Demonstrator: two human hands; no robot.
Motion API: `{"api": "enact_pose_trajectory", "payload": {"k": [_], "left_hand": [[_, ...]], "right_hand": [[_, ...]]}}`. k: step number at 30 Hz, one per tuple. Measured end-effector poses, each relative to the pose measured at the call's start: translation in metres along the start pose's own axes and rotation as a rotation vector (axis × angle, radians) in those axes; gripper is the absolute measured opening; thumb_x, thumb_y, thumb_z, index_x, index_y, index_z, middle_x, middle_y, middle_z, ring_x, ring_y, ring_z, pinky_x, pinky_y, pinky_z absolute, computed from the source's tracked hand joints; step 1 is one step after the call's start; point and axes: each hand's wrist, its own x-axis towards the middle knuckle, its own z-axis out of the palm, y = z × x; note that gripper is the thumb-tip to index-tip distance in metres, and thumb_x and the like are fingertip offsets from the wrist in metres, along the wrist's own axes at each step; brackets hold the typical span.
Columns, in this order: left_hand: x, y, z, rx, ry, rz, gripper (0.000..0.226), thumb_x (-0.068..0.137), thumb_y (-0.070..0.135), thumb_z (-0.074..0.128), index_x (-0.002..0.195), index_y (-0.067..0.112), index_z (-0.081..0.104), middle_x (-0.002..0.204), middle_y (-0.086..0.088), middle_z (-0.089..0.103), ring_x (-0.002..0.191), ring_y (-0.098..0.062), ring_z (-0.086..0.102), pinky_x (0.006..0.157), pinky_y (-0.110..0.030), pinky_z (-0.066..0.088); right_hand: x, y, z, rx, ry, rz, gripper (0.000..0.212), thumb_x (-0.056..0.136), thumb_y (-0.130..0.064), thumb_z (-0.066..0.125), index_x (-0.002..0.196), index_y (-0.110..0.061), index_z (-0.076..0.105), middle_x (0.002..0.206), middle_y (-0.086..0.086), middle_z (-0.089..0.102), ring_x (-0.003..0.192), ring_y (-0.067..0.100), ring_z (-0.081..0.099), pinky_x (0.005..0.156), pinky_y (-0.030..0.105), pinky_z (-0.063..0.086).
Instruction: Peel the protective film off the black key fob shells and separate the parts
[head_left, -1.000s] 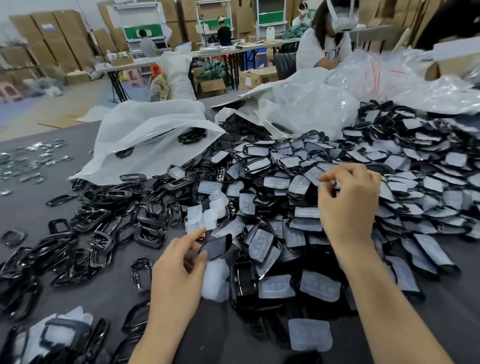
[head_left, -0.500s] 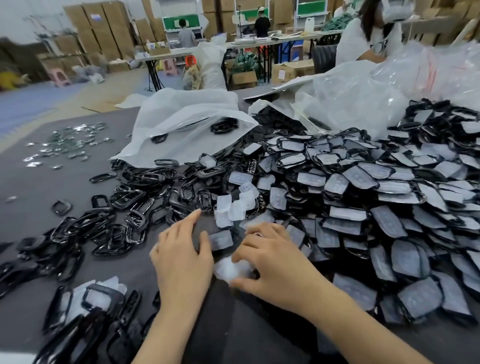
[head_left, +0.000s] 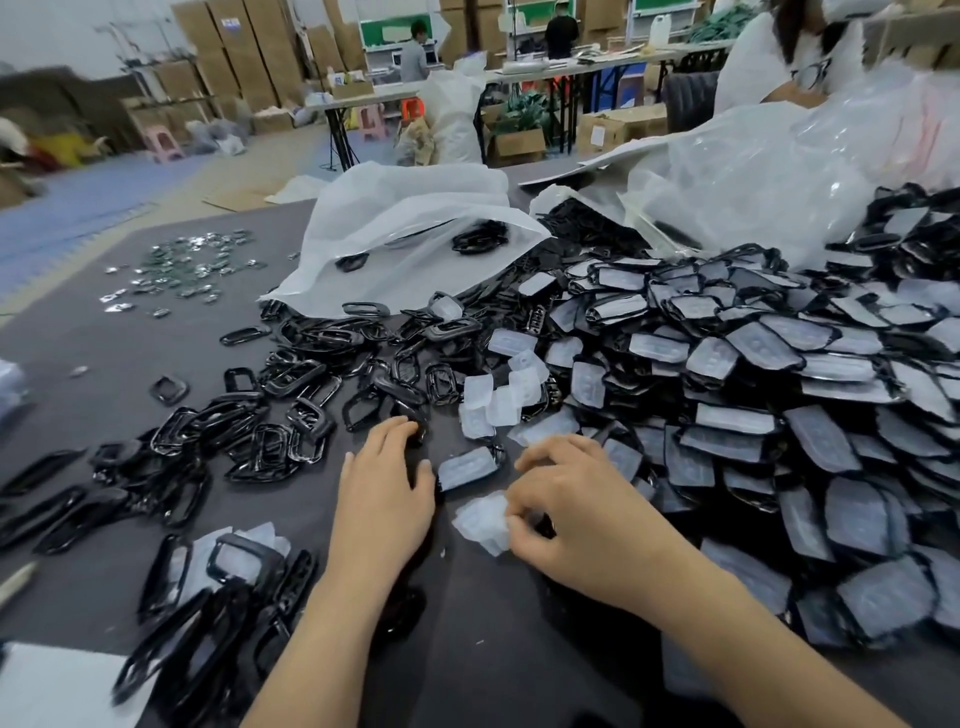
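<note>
While left hand (head_left: 384, 493) lies flat, fingers loose, right hand (head_left: 571, 514) pinches clear film (head_left: 480, 522)

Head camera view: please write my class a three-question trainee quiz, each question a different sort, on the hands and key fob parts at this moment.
1. True or false: the right hand pinches a clear film piece.
2. Where does the nearest film-covered shell lie? A) between the two hands B) inside the white bag C) on the floor
3. Fill in: the bare black frames are heaped to the ___ of the left hand.
Key: 1 true; 2 A; 3 left.
</note>
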Motion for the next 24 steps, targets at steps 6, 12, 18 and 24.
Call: {"api": "enact_pose_trajectory", "payload": {"k": [6, 12, 18, 24], "left_hand": [[-0.001, 0.000, -0.002, -0.076, 0.163, -0.064, 0.013, 0.084, 0.015, 0.072, 0.087, 0.013, 0.059, 0.118, -0.003, 0.045, 0.112, -0.027, 0.050, 0.094, -0.033, 0.038], [-0.008, 0.020, -0.010, -0.185, 0.426, 0.116, 0.047, 0.084, 0.010, 0.069, 0.054, 0.023, 0.036, 0.131, 0.001, 0.057, 0.120, -0.021, 0.052, 0.104, -0.052, 0.036], [-0.030, 0.056, 0.000, -0.628, 0.243, 0.188, 0.036, 0.087, 0.031, 0.068, 0.059, 0.008, 0.066, 0.074, 0.014, 0.066, 0.075, -0.001, 0.061, 0.073, -0.020, 0.046], [-0.034, 0.066, 0.004, -0.618, 0.115, 0.121, 0.039, 0.075, 0.058, 0.066, 0.067, 0.021, 0.063, 0.078, 0.008, 0.061, 0.073, 0.000, 0.057, 0.068, -0.008, 0.038]], "right_hand": [[-0.002, -0.001, -0.001, 0.248, 0.086, 0.057, 0.017, 0.093, -0.021, 0.056, 0.091, -0.011, 0.070, 0.099, -0.007, 0.059, 0.121, 0.001, 0.038, 0.105, 0.017, 0.023], [0.002, 0.001, -0.012, 0.501, 0.460, 0.279, 0.017, 0.091, -0.013, 0.057, 0.076, -0.012, 0.063, 0.071, -0.010, 0.064, 0.066, 0.005, 0.054, 0.060, 0.017, 0.042], [0.003, 0.008, -0.011, 0.582, 0.483, 0.389, 0.019, 0.088, -0.019, 0.062, 0.070, -0.015, 0.061, 0.055, -0.009, 0.056, 0.052, 0.003, 0.049, 0.052, 0.012, 0.038], [0.005, 0.001, -0.003, 0.423, 0.431, 0.190, 0.012, 0.088, -0.016, 0.068, 0.081, -0.007, 0.065, 0.077, 0.001, 0.065, 0.070, 0.014, 0.059, 0.063, 0.029, 0.048]]}}
